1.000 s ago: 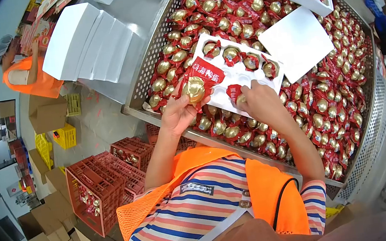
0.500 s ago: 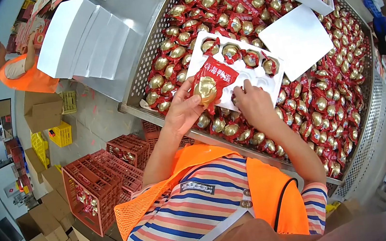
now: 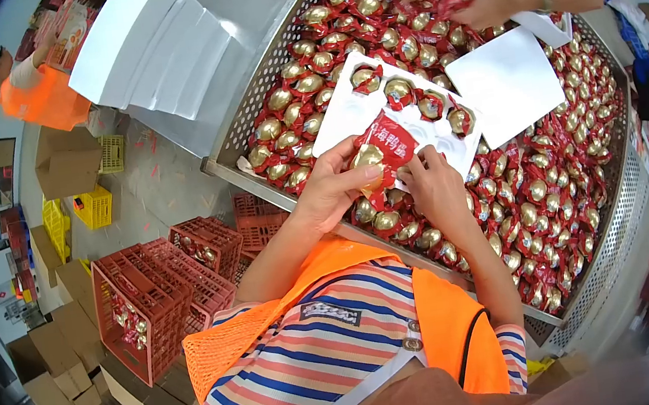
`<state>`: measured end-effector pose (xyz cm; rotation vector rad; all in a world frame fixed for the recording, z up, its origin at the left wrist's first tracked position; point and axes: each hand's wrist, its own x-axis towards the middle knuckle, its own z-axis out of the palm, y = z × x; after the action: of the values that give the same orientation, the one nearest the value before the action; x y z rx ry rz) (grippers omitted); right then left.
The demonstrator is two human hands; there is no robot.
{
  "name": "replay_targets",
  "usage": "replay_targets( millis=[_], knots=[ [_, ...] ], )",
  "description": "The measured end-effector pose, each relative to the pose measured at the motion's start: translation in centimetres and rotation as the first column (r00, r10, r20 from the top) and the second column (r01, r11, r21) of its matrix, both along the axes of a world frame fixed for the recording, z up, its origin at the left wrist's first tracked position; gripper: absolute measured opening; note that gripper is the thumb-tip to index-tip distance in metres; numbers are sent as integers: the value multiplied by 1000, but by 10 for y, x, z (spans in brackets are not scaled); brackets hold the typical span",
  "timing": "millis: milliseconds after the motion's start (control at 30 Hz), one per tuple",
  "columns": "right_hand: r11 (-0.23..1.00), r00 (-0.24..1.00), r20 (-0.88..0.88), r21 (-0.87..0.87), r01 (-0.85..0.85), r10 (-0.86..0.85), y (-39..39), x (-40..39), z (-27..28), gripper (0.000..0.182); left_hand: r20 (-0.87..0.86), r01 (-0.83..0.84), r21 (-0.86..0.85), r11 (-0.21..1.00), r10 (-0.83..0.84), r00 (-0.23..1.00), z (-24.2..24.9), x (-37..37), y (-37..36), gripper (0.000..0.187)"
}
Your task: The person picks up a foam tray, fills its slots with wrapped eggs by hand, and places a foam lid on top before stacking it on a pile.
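Observation:
My left hand [image 3: 331,188] grips a red-and-gold egg packet [image 3: 390,141], thumb on its golden, egg-shaped lower part. White characters run across the packet's red upper part. At the packet's right edge my right hand [image 3: 436,188] has its fingers curled and pinched on the wrapper; the fingertips are partly hidden. Behind both hands a white moulded tray [image 3: 340,122] lies tilted on the heap. Several wrapped eggs [image 3: 399,93] sit in the cups of its far row, and bare cups show nearer my right hand.
A perforated metal bin [image 3: 244,123] holds the heap of wrapped eggs [image 3: 535,212]. Across it, a co-worker's hand [image 3: 483,5] holds a packet by a white box [image 3: 543,24]. A white sheet [image 3: 507,84] lies beside the tray. White boxes [image 3: 149,49] stand left; red crates [image 3: 142,308] are below.
My right hand has come from over the tray to the packet's edge. The packet has tilted and moved slightly right in my left hand. The co-worker's hand has moved left, with a packet.

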<state>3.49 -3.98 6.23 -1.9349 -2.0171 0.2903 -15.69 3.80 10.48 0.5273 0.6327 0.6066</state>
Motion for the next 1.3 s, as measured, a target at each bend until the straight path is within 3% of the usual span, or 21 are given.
replay_targets(
  millis=[133, 233, 300, 367, 400, 433, 467, 500, 533, 600, 633, 700, 767, 900, 1033, 1133, 1233, 1300],
  knots=[
    [999, 998, -59, -27, 36, -37, -2, 1, 2, 22, -49, -85, 164, 983, 94, 994, 5, -8, -3, 46],
    [1000, 993, -120, 19, 12, -10, -5, 2, -1, 29, -68, -339, 288, 895, 372, 926, 4, -48, 5, 44],
    [999, 985, -172, -47, 6, -14, -6, 2, 5, 31, -39, -606, 368, 705, 663, 747, 19, -95, 13, 39],
    [1000, 987, -157, -13, -25, 23, -8, 4, -1, 32, 43, -759, 454, 467, 840, 542, 21, -167, 14, 35],
    [999, 987, -156, -18, -29, 26, -9, 2, 1, 31, 62, -829, 492, 265, 939, 338, 25, -201, 11, 33],
    [999, 987, -156, -11, -45, 43, -9, 4, -2, 31, 88, -852, 520, 61, 988, 125, 28, -239, 5, 32],
    [999, 986, -162, -14, -39, 36, -9, 3, -1, 30, 54, -816, 577, 32, 996, 77, 12, -304, -7, 30],
    [1000, 986, -167, -21, -22, 19, -8, 2, 1, 29, 94, -811, 580, -69, 995, -18, 19, -339, -20, 30],
    [999, 983, -177, -20, -42, 38, -7, 1, 0, 29, 23, -822, 541, -176, 981, -194, 22, -379, -36, 16],
    [999, 984, -176, -31, -35, 29, -8, 6, 0, 30, 168, -798, 534, -277, 961, -221, -6, -493, -84, 15],
    [998, 987, -147, -9, -66, 64, -7, 12, -5, 33, 114, -791, 541, -285, 957, -267, -8, -530, -99, 17],
    [990, 963, -271, -136, -45, 6, -6, 12, 17, 37, -64, -766, 609, -207, 949, -308, -11, -588, -120, 19],
    [997, 928, -372, -60, -40, 15, -9, 28, 14, 38, -219, -738, 666, -109, 917, -333, -15, -635, -116, 22],
    [995, 972, -217, 31, 100, -91, -27, 75, 36, 28, -425, -618, 785, 48, 768, -480, -31, -674, -73, 27],
    [968, 930, -270, -48, 246, -250, -75, 125, 37, 16, -422, -446, 884, 140, 647, -634, -21, -658, -34, 32],
    [905, 948, -24, -307, 294, -317, -116, 144, 38, 16, -302, -263, 952, 158, 641, -705, -21, -631, 1, 36],
    [911, 970, -60, -362, 200, -237, -154, 145, 34, 19, -96, -82, 995, 58, 785, -611, -4, -525, 48, 40],
    [883, 975, 16, -423, 206, -220, -170, 129, 33, 35, 0, -113, 993, -38, 949, -317, 15, -409, 77, 43]
  ],
)
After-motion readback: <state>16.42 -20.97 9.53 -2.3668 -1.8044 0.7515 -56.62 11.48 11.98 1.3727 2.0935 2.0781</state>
